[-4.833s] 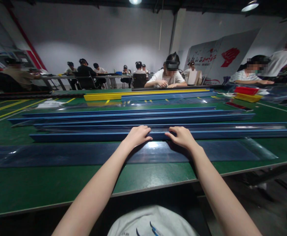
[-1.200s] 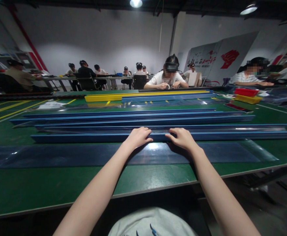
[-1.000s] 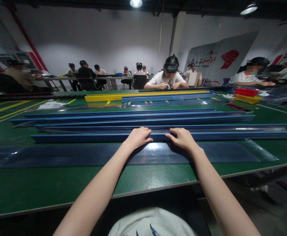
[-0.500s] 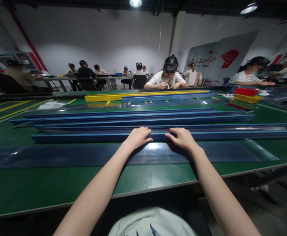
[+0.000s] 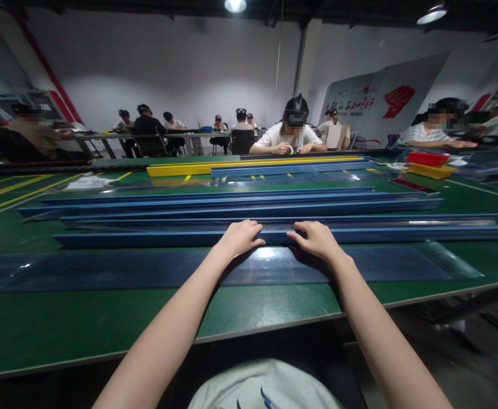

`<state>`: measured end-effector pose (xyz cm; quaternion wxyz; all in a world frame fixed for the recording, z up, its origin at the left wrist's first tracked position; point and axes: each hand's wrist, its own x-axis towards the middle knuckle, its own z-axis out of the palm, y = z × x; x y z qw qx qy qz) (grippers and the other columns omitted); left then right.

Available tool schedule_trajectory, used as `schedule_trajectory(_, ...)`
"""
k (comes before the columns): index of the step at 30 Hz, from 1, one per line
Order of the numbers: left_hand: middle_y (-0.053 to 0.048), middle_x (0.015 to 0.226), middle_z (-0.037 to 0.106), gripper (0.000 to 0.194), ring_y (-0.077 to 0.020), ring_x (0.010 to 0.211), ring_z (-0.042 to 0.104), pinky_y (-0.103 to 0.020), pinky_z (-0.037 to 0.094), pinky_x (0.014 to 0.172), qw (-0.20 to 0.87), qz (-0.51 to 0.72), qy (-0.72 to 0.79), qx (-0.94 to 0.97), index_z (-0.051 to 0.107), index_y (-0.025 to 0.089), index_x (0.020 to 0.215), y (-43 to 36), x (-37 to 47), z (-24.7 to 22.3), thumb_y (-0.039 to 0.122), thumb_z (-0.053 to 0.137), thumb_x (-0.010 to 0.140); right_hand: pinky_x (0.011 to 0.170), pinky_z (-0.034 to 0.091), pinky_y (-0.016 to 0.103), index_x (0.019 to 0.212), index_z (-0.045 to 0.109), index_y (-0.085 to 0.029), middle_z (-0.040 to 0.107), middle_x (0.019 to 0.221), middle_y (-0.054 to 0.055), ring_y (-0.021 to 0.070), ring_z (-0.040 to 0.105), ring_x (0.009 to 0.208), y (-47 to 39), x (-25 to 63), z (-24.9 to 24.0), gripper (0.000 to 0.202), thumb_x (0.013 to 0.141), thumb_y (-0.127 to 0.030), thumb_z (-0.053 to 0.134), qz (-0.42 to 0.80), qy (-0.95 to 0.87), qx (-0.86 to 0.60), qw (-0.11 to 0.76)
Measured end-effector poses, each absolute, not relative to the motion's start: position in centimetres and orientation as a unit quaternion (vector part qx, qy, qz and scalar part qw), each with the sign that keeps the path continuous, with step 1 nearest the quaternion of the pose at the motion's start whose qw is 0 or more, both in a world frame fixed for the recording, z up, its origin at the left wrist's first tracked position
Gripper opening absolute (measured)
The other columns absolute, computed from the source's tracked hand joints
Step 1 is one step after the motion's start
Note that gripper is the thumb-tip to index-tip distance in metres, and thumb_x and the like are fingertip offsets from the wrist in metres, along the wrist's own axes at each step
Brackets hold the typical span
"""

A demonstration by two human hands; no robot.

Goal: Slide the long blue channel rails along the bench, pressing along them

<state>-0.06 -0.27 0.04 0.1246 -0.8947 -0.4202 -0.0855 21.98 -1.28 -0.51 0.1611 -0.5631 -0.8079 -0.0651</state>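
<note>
A long blue channel strip (image 5: 146, 240) lies across the green table in front of me. Both hands are closed over its near wall close to its middle: my left hand (image 5: 243, 236) and, a short gap to the right, my right hand (image 5: 313, 237). Each thumb rests on the near face, while the other fingers curl over the top edge. Nearer to me, a clear plastic sheet in a flat strip (image 5: 125, 271) lies under my wrists. Behind the held piece, more blue strips (image 5: 231, 209) run roughly parallel.
Farther back lie a yellow strip (image 5: 176, 170) and a lighter blue strip (image 5: 291, 168). A red tray (image 5: 427, 158) sits on a yellow tray (image 5: 431, 171) at the right, near a dark red flat object (image 5: 414, 186). A co-worker (image 5: 291, 133) sits opposite. The table edge (image 5: 274, 328) is close to me.
</note>
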Motion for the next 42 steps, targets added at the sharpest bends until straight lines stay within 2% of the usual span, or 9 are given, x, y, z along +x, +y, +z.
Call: schedule_trajectory(42, -0.003, 0.092, 0.060, 0.023, -0.0179, 0.089, 0.056, -0.024, 0.043, 0.066, 0.117, -0.086, -0.421, -0.895, 0.053, 0.019, 0.088, -0.25, -0.07, 0.06, 0.040, 0.052, 0.080, 0.058, 0.028, 0.024, 0.077, 0.061, -0.022, 0.066, 0.081, 0.005, 0.0175, 0.057, 0.077, -1.25, 22.00, -0.45, 0.038, 0.082, -0.050, 0.037, -0.056, -0.806, -0.568, 0.158)
